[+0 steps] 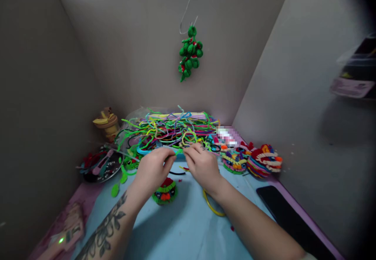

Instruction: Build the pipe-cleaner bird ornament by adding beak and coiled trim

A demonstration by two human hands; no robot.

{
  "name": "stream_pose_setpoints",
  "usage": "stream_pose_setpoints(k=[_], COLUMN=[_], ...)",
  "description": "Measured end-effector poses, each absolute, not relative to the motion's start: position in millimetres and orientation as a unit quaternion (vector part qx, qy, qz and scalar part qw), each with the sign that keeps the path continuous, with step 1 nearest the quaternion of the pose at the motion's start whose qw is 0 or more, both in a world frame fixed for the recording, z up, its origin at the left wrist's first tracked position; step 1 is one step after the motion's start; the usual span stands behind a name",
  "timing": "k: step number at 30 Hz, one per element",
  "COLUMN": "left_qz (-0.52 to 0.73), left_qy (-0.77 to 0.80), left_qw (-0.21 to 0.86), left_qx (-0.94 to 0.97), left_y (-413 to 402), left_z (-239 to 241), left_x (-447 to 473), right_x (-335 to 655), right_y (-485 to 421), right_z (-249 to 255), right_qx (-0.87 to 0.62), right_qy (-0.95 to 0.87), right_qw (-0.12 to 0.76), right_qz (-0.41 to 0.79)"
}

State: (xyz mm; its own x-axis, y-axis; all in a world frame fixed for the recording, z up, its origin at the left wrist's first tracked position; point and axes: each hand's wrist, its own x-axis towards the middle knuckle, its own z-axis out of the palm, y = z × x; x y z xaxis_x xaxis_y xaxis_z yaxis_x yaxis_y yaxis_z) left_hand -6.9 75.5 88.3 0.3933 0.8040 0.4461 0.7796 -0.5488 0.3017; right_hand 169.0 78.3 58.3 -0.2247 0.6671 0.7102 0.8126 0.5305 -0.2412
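My left hand (155, 165) and my right hand (203, 166) are raised close together over the work surface, both with fingertips pinched. Between them runs a short green pipe cleaner (178, 151), one end in each pinch. Just below my left hand sits a small round figure (165, 192) of green and red fuzzy stems, with dark eyes and an orange mouth, partly covered by that hand. A yellow pipe cleaner (212, 206) lies curved beside my right forearm. Behind the hands is a large heap of many-coloured pipe cleaners (173, 128) over a blue tray (143, 150).
Finished-looking fuzzy figures (263, 162) stand at right, near a long black object (289, 217). At left are a dark round dish (107, 170) with pliers, a brown pot (108, 126), and a pink device (66, 234) with a green light. Green ornaments (190, 52) hang on the grey partition.
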Motion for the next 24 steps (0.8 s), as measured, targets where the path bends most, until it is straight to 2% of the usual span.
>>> stream_pose_setpoints(k=[6,10,14,19,24], left_qz=[0.187,0.206,0.238,0.234,0.260], left_qy=[0.397,0.329,0.325,0.321,0.302], left_qw=[-0.189,-0.219,-0.166,-0.041,0.089], left_qx=[0.879,0.895,0.900,0.917,0.913], left_y=[80,83,85,84,84], left_z=[91,94,96,102,105], left_x=[-14,-20,-24,-28,-31], right_x=[170,171,175,178,180], right_y=[80,81,85,85,81], right_z=[58,59,60,66,76], right_qx=[-0.486,-0.459,-0.424,-0.363,-0.316], right_qy=[-0.791,-0.810,-0.828,-0.854,-0.843], right_qw=[0.373,0.361,0.354,0.348,0.382], right_qz=[-0.003,0.052,0.095,0.130,0.207])
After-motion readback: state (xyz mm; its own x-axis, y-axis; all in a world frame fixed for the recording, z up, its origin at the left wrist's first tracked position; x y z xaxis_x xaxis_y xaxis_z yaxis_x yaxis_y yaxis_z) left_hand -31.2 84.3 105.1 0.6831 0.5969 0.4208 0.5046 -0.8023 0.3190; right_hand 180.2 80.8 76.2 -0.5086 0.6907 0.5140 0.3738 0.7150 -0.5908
